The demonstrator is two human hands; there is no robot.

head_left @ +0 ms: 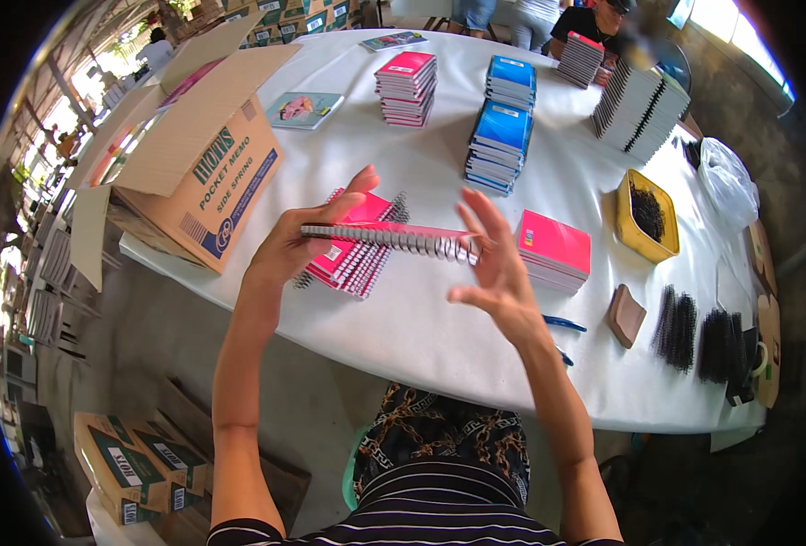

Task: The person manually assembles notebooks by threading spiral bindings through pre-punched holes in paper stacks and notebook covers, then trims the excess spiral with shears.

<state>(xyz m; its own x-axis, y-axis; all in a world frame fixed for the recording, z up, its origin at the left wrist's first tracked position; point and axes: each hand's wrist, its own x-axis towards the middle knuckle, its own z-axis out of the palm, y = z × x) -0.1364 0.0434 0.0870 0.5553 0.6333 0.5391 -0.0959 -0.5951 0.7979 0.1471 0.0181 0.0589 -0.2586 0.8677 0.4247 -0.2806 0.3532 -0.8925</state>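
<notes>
Here, left hand (298,241) gripping a pink spiral notebook (389,238) edge-on — right hand (494,264) splayed, fingertips at coil.

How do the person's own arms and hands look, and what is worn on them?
Both forearms are bare from the lower edge up to the wrists. The left hand and the right hand wear no gloves; no rings, watch or bracelets show. A black top with thin white stripes shows at the lower edge.

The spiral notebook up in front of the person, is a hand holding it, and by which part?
Yes. The left hand grips the pink spiral notebook at its left end, spine toward the camera. The right hand is open, fingertips touching the coil's right end.
</notes>
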